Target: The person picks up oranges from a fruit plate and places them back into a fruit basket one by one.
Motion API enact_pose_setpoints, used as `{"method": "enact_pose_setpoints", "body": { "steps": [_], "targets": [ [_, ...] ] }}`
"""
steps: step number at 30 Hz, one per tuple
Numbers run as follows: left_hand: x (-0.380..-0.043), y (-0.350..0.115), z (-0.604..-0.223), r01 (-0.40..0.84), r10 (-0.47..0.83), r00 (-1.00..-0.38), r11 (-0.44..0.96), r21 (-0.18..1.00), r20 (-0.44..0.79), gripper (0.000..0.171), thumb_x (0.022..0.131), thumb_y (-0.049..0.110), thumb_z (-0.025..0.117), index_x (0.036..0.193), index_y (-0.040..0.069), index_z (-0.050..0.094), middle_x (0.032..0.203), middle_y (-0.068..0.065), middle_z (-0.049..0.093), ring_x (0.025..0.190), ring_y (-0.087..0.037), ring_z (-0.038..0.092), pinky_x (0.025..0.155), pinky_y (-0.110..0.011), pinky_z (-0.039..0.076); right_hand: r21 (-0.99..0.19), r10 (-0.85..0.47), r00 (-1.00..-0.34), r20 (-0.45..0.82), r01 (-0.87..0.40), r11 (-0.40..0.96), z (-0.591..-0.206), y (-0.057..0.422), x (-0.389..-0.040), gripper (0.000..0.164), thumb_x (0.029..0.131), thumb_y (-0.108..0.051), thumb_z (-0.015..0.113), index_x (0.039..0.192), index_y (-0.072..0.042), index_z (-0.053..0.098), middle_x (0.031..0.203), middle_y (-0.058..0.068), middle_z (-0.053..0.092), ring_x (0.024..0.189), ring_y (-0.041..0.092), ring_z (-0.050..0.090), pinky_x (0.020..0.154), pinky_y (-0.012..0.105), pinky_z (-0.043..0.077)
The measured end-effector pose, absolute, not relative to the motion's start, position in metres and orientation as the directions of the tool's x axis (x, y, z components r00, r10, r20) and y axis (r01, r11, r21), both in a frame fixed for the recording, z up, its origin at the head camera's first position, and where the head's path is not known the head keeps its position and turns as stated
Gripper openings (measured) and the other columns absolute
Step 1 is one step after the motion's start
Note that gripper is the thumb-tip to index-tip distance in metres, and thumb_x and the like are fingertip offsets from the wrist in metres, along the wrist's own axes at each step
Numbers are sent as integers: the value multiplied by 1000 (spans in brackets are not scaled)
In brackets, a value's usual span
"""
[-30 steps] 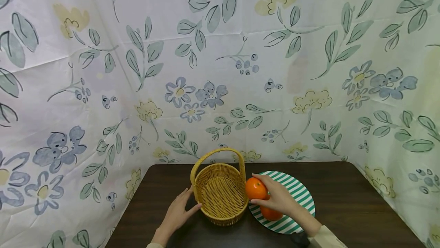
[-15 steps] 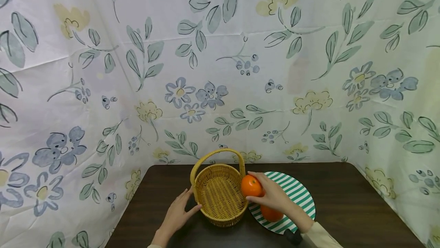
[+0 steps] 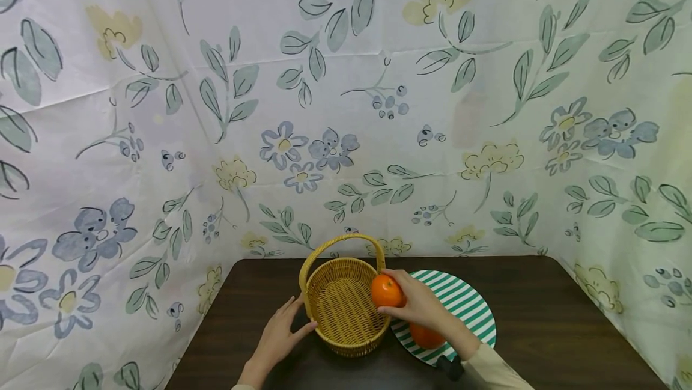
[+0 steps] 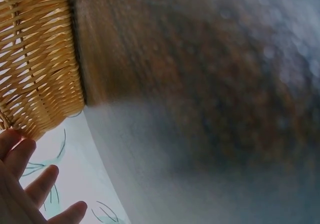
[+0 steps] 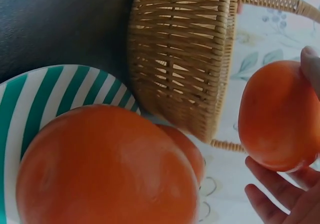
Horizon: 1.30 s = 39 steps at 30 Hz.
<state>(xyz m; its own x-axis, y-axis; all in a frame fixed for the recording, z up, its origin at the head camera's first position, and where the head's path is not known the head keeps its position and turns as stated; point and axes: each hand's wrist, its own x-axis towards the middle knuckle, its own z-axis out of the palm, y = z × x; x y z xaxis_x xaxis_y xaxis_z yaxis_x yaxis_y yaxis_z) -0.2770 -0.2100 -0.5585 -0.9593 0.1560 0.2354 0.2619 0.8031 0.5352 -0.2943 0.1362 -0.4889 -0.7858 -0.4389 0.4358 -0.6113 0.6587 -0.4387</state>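
My right hand [image 3: 424,303] holds a bright orange [image 3: 385,291] with a small green stem mark between thumb and fingers, over the right side of the rim of a yellow wicker basket [image 3: 352,349]. In the right wrist view this orange [image 5: 280,116] appears beyond the basket's rim. My left hand [image 3: 278,333] rests with spread fingers against the basket's left side; its fingertips [image 4: 22,151] are right at the weave. On a green-and-white striped plate [image 3: 473,309] lie more oranges: a large near orange [image 5: 107,166] and another orange [image 5: 186,146] partly hidden behind it.
The basket's tall arched handle [image 3: 346,237] stands upright over its opening. Everything sits on a dark wooden table [image 3: 551,324]. Floral cloth [image 3: 378,137] hangs behind and along the sides. A small black object [image 3: 450,368] is at my right wrist, overlapping the plate's front edge.
My right hand has moved left with the orange, from over the plate to the basket's right rim. The left hand and the basket have stayed in place.
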Motion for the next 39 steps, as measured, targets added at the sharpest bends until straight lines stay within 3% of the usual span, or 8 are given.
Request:
{"method": "enact_pose_setpoints", "body": {
  "steps": [6, 13, 21, 33, 39],
  "targets": [
    [-277, -210, -558, 259, 156, -961, 805, 534, 230, 74, 81, 60, 58, 144, 31, 34, 143, -1, 42, 136, -29, 32, 104, -63, 25, -452, -425, -805, 414, -587, 672, -487, 129, -296, 78, 72, -57, 70, 138, -26, 42, 122, -5, 53, 90, 9, 60, 69, 30, 51],
    [-275, -208, -557, 272, 161, -956, 801, 533, 246, 73, 82, 58, 59, 144, 27, 35, 141, -4, 45, 134, -32, 34, 101, -64, 27, -409, -433, -790, 435, -602, 686, -488, 125, -300, 81, 72, -66, 64, 136, -22, 45, 125, -5, 53, 94, 10, 59, 71, 32, 51],
    [-275, -209, -558, 255, 155, -962, 809, 529, 225, 74, 81, 60, 58, 144, 28, 35, 142, -4, 44, 135, -31, 33, 103, -63, 26, -370, -444, -772, 456, -617, 694, -492, 119, -304, 79, 71, -60, 70, 135, -20, 47, 121, 0, 54, 95, 12, 55, 70, 33, 50],
    [-274, -209, -555, 243, 153, -966, 806, 540, 207, 74, 81, 61, 57, 144, 27, 36, 143, -5, 42, 135, -31, 33, 101, -63, 27, -425, -455, -788, 415, -610, 669, -494, 112, -308, 79, 73, -56, 71, 136, -18, 45, 121, 2, 53, 99, 15, 51, 73, 36, 50],
    [-274, -208, -554, 233, 146, -969, 804, 547, 199, 74, 81, 61, 57, 143, 27, 37, 143, -2, 43, 135, -29, 33, 102, -63, 27, -408, -441, -802, 402, -589, 698, -495, 108, -310, 81, 71, -70, 61, 137, -26, 42, 127, 0, 48, 105, 15, 51, 70, 34, 51]
  ]
}}
